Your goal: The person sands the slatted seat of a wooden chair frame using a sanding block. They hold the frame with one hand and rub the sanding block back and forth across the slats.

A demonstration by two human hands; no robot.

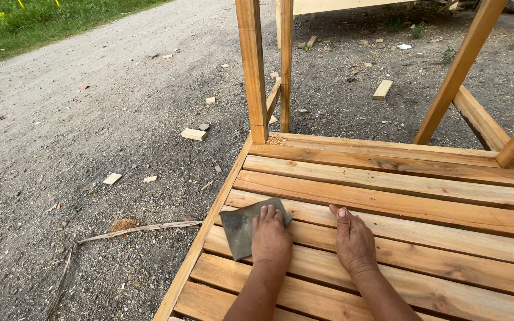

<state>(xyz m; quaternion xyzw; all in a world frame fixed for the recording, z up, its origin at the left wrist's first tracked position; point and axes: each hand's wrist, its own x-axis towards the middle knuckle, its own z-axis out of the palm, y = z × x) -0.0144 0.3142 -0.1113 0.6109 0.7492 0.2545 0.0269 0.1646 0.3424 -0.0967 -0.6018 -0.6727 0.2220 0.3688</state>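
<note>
Head view looks down on a wide gravel ground point(90, 131) filling the left half, with a strip of grass point(43, 21) in the top-left corner. Right of it sits a slatted wooden deck point(400, 202), its boards running across the frame with narrow gaps between them, framed along the left edge by a longer rail. Up from the deck's far edge rise upright posts point(252, 65), two close together at the left, and slanted braces point(462, 65) at the right. Scattered over the gravel lie small wood offcuts point(194, 134), one pale block farther back near the posts, and a dry stalk point(138, 229) lies just beside the deck's left rail. Down on the near boards, both forearms come in from the bottom edge. Left hand point(270, 238) lies flat, fingers together, pressing down on a grey sheet of sandpaper point(242, 229) that rests on the slats near the deck's left edge; the sheet sticks out to the left of the hand, pinned under the palm rather than pinched. Right hand point(353, 241) lies open and flat on the bare boards just beside it, holding nothing, fingers pointing away.
</note>
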